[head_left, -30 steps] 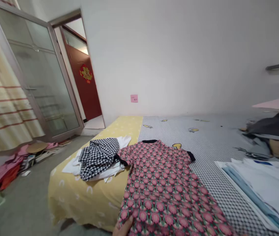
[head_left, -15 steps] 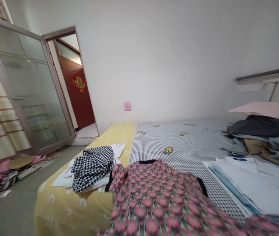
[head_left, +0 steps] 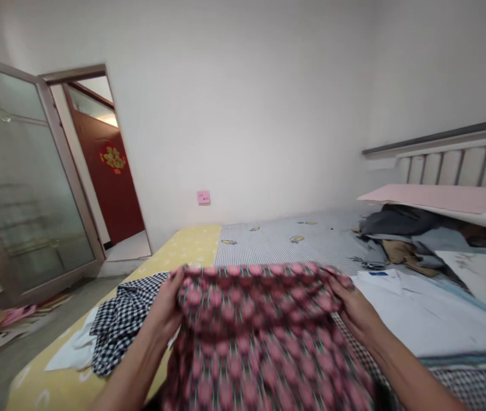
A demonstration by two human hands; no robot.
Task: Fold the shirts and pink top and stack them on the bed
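Observation:
A pink floral short-sleeved top (head_left: 260,337) is stretched between my two hands above the bed, its upper edge pulled nearly straight and its lower part blurred by motion. My left hand (head_left: 169,302) is closed on the upper left corner of the cloth. At the upper right corner my right hand (head_left: 351,299) pinches the fabric in the same way. Behind my left forearm lies a crumpled black-and-white checked cloth (head_left: 125,319), with a white cloth (head_left: 75,348) partly under it. The neckline and sleeves of the top cannot be made out now.
Right of my right hand lie folded white clothes (head_left: 422,314) over light blue ones. Behind them a pink board (head_left: 444,197) rests on a heap of dark clothes (head_left: 397,220). The bed's yellow cover (head_left: 32,388) ends at the left above the floor. A glass door (head_left: 24,188) stands farther left.
The top lay spread flat on the bed with no hands in view. Now both hands grip it and its edge is lifted. The view has turned a little to the right.

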